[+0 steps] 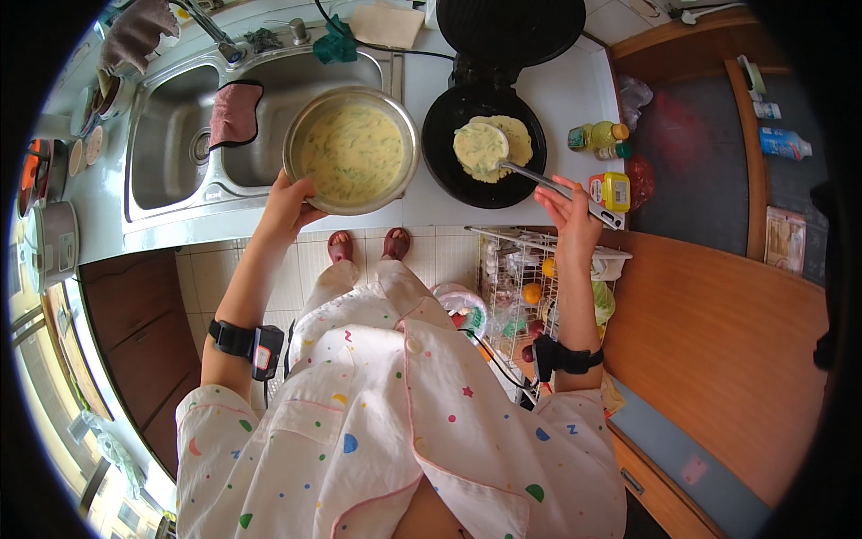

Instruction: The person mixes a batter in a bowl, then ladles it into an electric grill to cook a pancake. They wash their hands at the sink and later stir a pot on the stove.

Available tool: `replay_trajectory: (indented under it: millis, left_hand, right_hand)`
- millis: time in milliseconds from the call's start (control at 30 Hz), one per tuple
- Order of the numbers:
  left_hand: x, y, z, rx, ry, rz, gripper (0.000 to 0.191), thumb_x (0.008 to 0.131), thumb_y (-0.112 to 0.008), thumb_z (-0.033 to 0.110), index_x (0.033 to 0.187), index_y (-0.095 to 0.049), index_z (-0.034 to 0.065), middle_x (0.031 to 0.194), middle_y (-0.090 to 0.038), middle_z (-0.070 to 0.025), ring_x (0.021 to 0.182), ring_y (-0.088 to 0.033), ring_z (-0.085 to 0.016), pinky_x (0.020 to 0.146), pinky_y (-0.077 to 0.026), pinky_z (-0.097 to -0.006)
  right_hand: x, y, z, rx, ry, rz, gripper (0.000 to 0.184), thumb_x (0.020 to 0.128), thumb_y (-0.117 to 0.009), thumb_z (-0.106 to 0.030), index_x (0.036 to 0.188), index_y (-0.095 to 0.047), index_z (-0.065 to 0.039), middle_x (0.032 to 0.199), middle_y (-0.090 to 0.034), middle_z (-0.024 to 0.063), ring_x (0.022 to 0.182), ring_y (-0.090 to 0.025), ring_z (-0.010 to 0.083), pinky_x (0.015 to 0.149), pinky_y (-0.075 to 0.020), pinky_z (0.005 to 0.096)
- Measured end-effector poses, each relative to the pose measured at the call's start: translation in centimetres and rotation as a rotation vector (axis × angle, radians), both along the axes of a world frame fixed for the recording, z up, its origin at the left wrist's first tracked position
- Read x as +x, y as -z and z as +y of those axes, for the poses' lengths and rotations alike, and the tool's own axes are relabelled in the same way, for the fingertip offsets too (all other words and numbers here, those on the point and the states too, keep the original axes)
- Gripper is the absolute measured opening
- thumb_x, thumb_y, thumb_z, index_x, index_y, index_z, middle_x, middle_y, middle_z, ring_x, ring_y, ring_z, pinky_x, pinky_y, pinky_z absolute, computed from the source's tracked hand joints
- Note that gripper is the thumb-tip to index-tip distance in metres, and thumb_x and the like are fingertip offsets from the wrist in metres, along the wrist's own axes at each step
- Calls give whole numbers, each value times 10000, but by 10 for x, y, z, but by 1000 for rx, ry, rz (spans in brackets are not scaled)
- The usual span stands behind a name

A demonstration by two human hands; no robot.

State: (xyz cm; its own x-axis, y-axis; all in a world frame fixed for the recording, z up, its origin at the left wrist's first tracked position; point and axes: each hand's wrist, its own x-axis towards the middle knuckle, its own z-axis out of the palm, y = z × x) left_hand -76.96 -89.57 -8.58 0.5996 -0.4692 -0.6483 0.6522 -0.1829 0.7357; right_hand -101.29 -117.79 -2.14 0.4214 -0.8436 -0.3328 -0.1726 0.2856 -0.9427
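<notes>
My left hand (293, 202) grips the near rim of a stainless steel bowl (289, 148) at the sink's right edge. Pale yellow batter (353, 151) with green shreds fills much of it. In my right hand (571, 205) is the handle of a metal ladle (539, 176). The ladle's round head, full of the same batter, is over the black round electric griddle (448, 178). Beneath and around the ladle head, a patch of batter (518, 138) lies spread on the hot plate. Whether the ladle touches it, I cannot tell. The griddle's lid (512, 30) stands raised behind.
A double steel sink (168, 135) with a pink cloth (236, 114) over its divider is at left. Bottles (603, 135) and a yellow-lidded tub (614, 191) stand right of the griddle. Below the counter are a wire rack (502, 269) of produce and a lined bin (465, 303).
</notes>
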Motion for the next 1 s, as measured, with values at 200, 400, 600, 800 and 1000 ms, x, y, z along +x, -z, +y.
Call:
replay_trajectory:
  millis: [200, 400, 600, 800, 1000]
  left_hand:
    - [-4, 1, 6, -10, -18, 16, 481, 751, -442, 7, 1226, -377, 48, 954, -585, -133, 735, -664, -236, 619, -583, -299]
    - [-6, 1, 10, -13, -37, 41, 475, 763, -436, -5, 1230, -370, 45, 972, -583, -141, 740, -666, -243, 613, -586, -295]
    - [-7, 1, 10, 11, -70, 51, 465, 776, -434, -7, 1234, -369, 45, 974, -586, -143, 734, -667, -237, 598, -585, -285]
    - [-7, 1, 12, 8, -85, 49, 464, 774, -436, -8, 1229, -375, 53, 962, -590, -142, 726, -666, -237, 593, -585, -286]
    - [-5, 3, 16, 13, -63, 50, 477, 762, -435, -3, 1231, -385, 73, 980, -585, -138, 742, -664, -243, 604, -583, -301]
  right_hand:
    - [-1, -5, -1, -24, -29, 55, 353, 932, -399, -232, 1064, -558, 55, 874, -655, 220, 785, -673, 243, 652, -520, 184]
    - [4, -8, -5, -36, -58, 139, 386, 946, -406, -279, 1071, -559, 53, 914, -657, 200, 829, -664, 223, 686, -518, 187]
    - [16, -6, -11, -58, -19, 67, 343, 904, -439, -216, 1034, -555, 80, 865, -655, 219, 760, -674, 244, 630, -530, 194]
    - [26, -1, -21, -51, -2, 35, 333, 901, -436, -198, 1032, -548, 87, 859, -654, 217, 748, -674, 247, 629, -535, 200]
    - [33, 3, -34, -61, -20, 43, 356, 933, -425, -231, 1051, -556, 78, 903, -651, 218, 817, -667, 237, 672, -534, 199]
